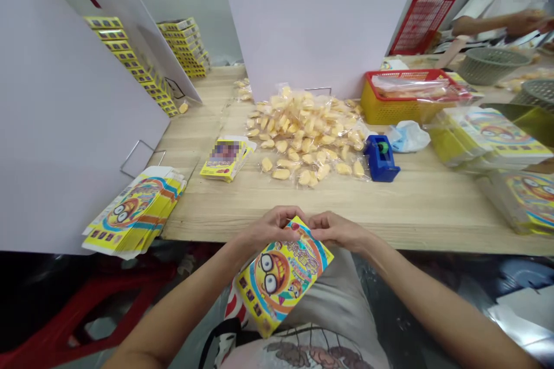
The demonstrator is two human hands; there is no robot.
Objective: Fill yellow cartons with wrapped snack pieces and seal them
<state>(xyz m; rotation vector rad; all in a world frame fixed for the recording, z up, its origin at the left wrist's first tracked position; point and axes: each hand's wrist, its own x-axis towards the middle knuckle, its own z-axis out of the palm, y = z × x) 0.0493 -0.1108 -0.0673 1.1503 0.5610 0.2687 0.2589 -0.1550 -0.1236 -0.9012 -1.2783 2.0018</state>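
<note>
We see one left hand (273, 227) and one right hand (336, 229); both are grasping one yellow box (283, 278) at its upper end, above the lap (350, 288). On the surface (225, 207) we count one blue tape dispenser (382, 162); the wrapped pieces (305, 127) are too many to count.

Pale wall (212, 11) behind wooden table (415, 202)

Packing workshop with stacked cartons (184, 46)
</note>
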